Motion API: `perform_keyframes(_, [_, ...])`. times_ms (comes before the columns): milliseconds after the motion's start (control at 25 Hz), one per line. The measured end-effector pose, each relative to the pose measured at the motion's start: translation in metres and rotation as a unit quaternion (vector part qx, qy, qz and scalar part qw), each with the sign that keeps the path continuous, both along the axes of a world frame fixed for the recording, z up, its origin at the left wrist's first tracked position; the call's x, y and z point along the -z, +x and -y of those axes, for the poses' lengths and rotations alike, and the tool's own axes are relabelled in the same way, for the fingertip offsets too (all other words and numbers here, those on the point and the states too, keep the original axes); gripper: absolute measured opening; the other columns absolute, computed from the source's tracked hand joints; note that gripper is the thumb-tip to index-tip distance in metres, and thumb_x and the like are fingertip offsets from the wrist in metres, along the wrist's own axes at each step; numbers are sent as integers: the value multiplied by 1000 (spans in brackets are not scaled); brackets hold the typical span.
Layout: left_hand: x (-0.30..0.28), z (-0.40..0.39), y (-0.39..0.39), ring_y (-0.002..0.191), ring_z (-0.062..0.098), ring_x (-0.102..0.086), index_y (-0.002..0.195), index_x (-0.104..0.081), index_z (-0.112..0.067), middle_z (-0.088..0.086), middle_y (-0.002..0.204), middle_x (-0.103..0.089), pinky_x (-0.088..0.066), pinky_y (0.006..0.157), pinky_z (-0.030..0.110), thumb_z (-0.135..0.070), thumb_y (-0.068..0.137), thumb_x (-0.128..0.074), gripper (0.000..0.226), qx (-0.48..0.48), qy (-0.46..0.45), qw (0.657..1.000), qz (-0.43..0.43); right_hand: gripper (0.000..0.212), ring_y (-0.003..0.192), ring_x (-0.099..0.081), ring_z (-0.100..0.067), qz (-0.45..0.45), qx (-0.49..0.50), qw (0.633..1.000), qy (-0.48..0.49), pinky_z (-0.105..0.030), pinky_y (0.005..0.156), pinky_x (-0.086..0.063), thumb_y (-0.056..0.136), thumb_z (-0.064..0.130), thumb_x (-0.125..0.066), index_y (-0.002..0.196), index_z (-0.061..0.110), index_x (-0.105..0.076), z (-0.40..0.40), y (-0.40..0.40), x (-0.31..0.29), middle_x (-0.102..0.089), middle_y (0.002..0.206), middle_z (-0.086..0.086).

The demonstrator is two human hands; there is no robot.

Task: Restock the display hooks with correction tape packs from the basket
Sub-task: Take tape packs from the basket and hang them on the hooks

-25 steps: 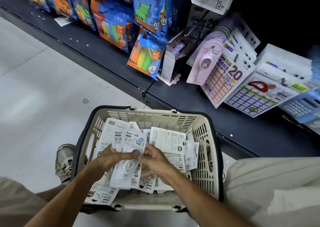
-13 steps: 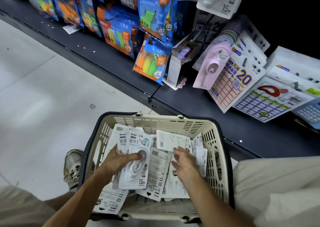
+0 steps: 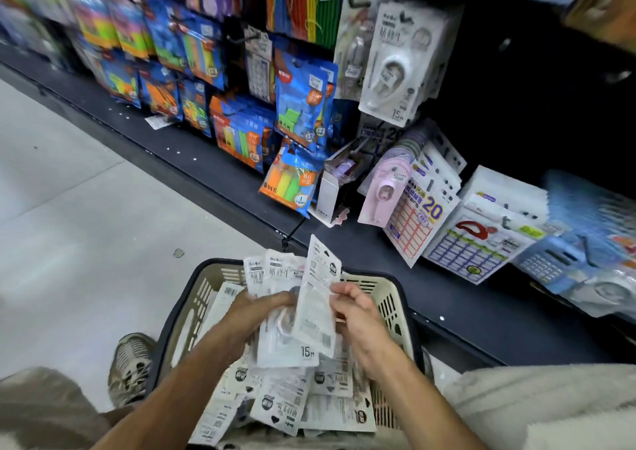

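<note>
"15m" on white correction tape pack in left hand; "15m" on hanging correction tape pack on hook; big "20" on sticker label pack; "1" on orange-green pack; rest blurred

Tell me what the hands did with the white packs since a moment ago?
The left hand lifted its bunch of packs up out of the basket. The right hand picked up another pack and now holds it against the bunch. The basket and the hanging packs stayed put.
</note>
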State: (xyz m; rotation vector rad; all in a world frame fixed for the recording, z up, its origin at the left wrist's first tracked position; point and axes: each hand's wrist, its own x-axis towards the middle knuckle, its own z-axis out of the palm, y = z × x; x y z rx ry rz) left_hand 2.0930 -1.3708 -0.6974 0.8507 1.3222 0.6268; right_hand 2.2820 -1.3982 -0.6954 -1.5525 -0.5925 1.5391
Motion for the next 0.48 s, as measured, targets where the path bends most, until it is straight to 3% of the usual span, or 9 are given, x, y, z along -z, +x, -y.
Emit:
perform_keyframes(80, [-33,-10,14,76,16,-78,105,-76,-17,0,90,-81,-56,59,24,-17,72,-88,34,-27,53,998,6,32,104,-70,-27,18,-68,997,30,-45,95,-54,96,45,-65,116,22,-68,-15,4,-42,-73,118,-10])
perform_keyframes(160, [-70,-22,25,78,10,-78,102,-76,-20,-5,92,-81,-56,55,18,-9,72,-87,34,-46,122,991,9,48,112,-71,-27,-43,-139,988,47,-49,102,-52,90,62,-64,123,28,-70,-31,15,-88,-74,120,-5])
perform_keyframes(200, [-89,-28,29,80,8,-77,103,-76,-21,-8,93,-81,-56,57,17,-8,72,-88,35,-48,153,987,10,42,111,-71,-27,-54,-174,982,53,-48,101,-53,92,56,-65,120,27,-73,-38,22,-112,-75,118,-6])
perform_keyframes(280, [-129,-38,33,85,4,-76,105,-76,-24,-12,96,-80,-55,60,14,-9,70,-89,40,-32,216,976,9,20,105,-73,-28,8,-218,973,78,-45,95,-58,95,25,-68,111,17,-77,-49,38,-155,-77,111,-10])
perform_keyframes(360, [-167,-50,31,87,2,-76,103,-76,-27,-14,97,-80,-56,63,16,-11,69,-90,40,-12,253,967,12,20,101,-74,-30,85,-226,961,132,-43,88,-61,93,4,-67,108,13,-76,-60,55,-188,-78,106,-11])
perform_keyframes(480, [-213,-70,19,87,9,-77,100,-78,-32,-11,98,-80,-56,74,30,-21,63,-94,41,-7,255,967,29,25,91,-77,-25,107,-155,953,240,-31,69,-62,91,2,-68,114,10,-70,-75,72,-229,-79,103,-9])
